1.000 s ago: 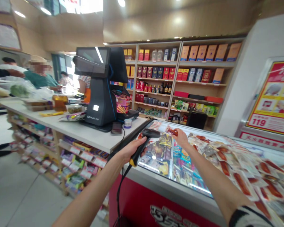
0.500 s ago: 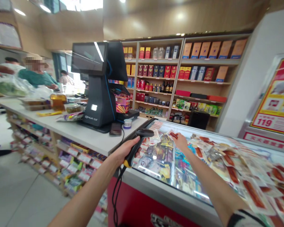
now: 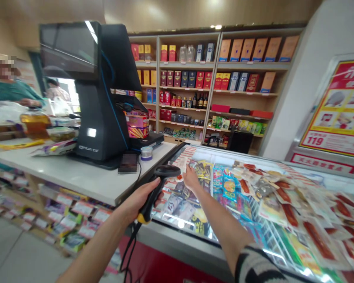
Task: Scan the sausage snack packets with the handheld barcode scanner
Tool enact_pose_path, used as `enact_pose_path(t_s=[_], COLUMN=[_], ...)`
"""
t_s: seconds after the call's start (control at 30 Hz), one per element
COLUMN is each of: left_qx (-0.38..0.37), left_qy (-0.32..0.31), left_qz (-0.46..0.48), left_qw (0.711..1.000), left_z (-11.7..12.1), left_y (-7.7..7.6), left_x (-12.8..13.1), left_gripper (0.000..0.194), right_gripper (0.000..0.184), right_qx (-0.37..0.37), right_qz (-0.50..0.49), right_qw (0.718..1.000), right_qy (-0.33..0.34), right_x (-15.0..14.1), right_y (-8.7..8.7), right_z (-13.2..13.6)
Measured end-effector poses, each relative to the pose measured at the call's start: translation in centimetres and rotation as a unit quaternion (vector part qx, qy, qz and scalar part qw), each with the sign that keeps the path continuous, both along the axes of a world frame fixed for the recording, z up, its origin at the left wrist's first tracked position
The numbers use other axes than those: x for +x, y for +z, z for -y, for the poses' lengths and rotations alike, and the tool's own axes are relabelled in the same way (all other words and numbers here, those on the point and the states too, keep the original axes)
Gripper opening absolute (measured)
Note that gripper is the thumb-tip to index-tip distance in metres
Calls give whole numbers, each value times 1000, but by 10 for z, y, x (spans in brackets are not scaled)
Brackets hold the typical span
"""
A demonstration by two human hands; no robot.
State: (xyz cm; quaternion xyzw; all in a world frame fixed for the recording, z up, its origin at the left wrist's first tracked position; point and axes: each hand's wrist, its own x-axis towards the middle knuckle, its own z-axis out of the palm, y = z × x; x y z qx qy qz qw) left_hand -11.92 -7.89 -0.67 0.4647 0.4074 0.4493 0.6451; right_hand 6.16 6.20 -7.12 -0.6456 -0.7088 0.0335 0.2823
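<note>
Black smooth scanner, yellow end, held up at edge of glass-topped case. Left hand: fingers wrapped round scanner's handle. Right hand: fingers curled close, tips hidden; can't tell what they grip. Shiny clear packet just beside them. Long red-brown sausages in wrinkly packs, right side of glass. White counter: one round tub, one dark till, two flat screens. Six tall orange boxes, top wooden shelf.

Head cam — fwd & down, close over display case; shelves in bg
</note>
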Motion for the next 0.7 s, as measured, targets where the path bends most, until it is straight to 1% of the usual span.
enact_pose_path(t_s=[0.03, 0.1, 0.13, 0.17, 0.2, 0.27, 0.3, 0.33, 0.4, 0.5, 0.57, 0.63, 0.7], left_qx=[-3, -12, -14, -13, -10, 3, 11, 17, 24, 31, 40, 46, 45], left_qy=[-1, -16, -26, -35, -46, -66, -73, -81, -88, -93, -95, -101, -107], left_qz=[0, -2, -1, 2, 6, 13, 15, 15, 8, -2, 0, 1, -4], left_qw=[1000, 1000, 1000, 999, 999, 998, 997, 996, 996, 995, 995, 994, 993], left_z=[-2, -6, -7, -9, -10, -10, -9, -8, -3, 8, 15, 21, 25], left_y=[0, 1, 1, 1, 1, 0, 0, -1, -1, 3, 7, 10, 12], left_x=[2, 8, 12, 17, 23, 35, 40, 45, 53, 57, 58, 60, 63], left_gripper=[31, 32, 32, 33, 33, 31, 31, 31, 32, 33, 34, 34, 34], right_gripper=[41, 41, 41, 39, 39, 36, 33, 31, 31, 40, 41, 38, 39], right_qx=[11, 42, 54, 63, 66, 43, 23, 16, 6, -13, -24, -25, -16], right_qz=[9, 41, 63, 83, 102, 146, 168, 190, 210, 179, 153, 144, 142], right_qw=[1000, 998, 995, 987, 974, 946, 937, 931, 932, 954, 965, 966, 962], right_qy=[3, -24, -62, -122, -191, -285, -306, -310, -294, -242, -214, -212, -234], right_x=[8, 41, 65, 92, 119, 168, 186, 197, 204, 189, 178, 172, 171], right_y=[3, 10, 13, 15, 15, 12, 9, 6, 0, -6, -8, -11, -14], right_z=[0, 7, 15, 24, 35, 58, 69, 78, 88, 92, 93, 96, 103])
